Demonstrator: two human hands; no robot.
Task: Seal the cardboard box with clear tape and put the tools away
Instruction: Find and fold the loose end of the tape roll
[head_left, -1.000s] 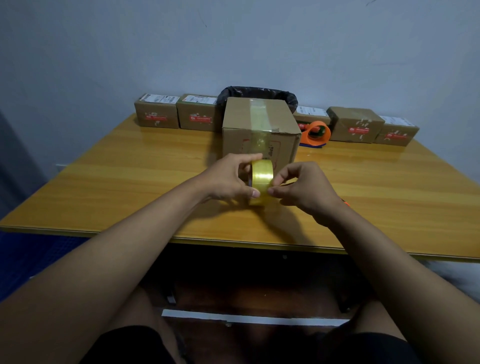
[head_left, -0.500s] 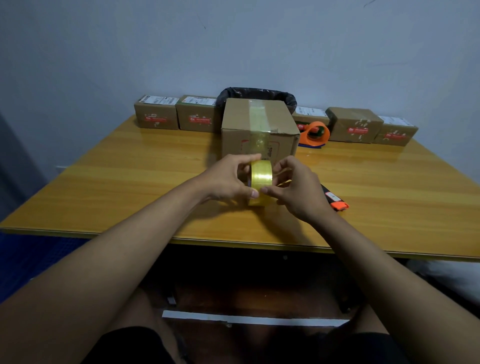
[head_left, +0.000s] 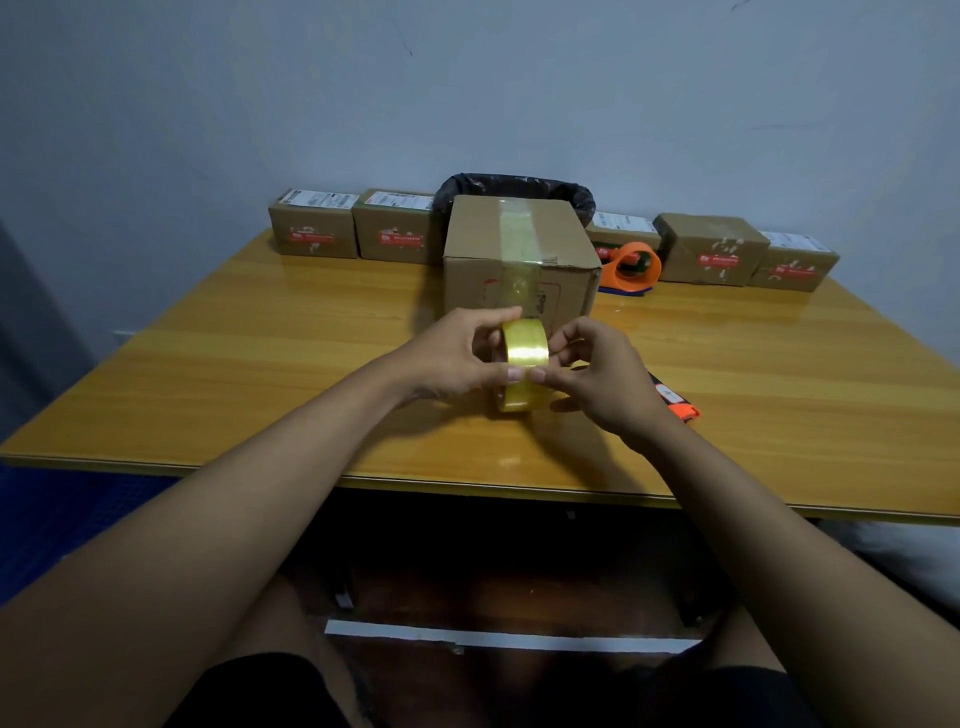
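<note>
Between both hands, standing on edge just above the table: the tape roll, hole facing sideways. Left hand clamped round its left rim, right hand pinching at the tread, probably hunting the loose end. Straight ahead of the hands, close by, the cardboard box, top seam already taped. Just right of the right hand, an orange cutter.

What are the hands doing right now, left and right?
Left hand: holding the tape roll, fingers curled round it.
Right hand: pinching the roll's outer face, thumb and fingertips on it.
</note>
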